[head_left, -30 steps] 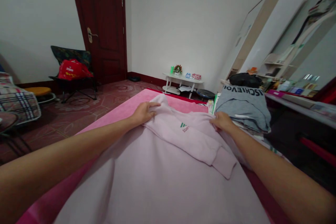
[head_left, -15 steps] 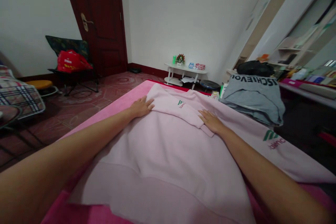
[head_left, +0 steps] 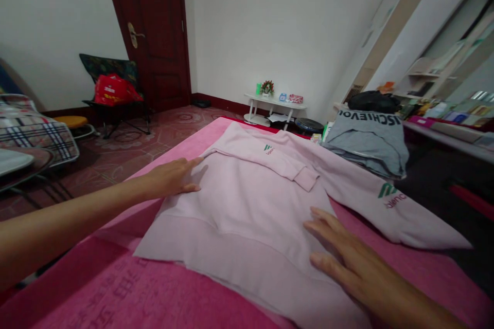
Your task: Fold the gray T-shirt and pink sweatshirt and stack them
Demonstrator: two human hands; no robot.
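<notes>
A pale pink sweatshirt [head_left: 247, 200] lies flat on a pink cloth-covered surface [head_left: 127, 288]. One sleeve is folded across its upper part and shows a small green logo. The other sleeve [head_left: 386, 200] stretches out to the right with a larger green logo. My left hand [head_left: 173, 177] rests flat and open on the sweatshirt's left edge, fingers pointing right. My right hand [head_left: 347, 262] lies open with fingers spread on the lower right part of the garment near the hem.
A folded grey garment [head_left: 366, 139] with lettering sits at the far right of the surface. Beyond are a dark red door [head_left: 154, 36], a folding chair holding a red bag [head_left: 113, 90], a small white table [head_left: 276, 108], shelves at right, and a plaid blanket [head_left: 34, 131] at left.
Both hands have slid toward me, from the folded sleeve near the collar down to the sweatshirt's left edge and lower right. The right sleeve now lies spread out to the right.
</notes>
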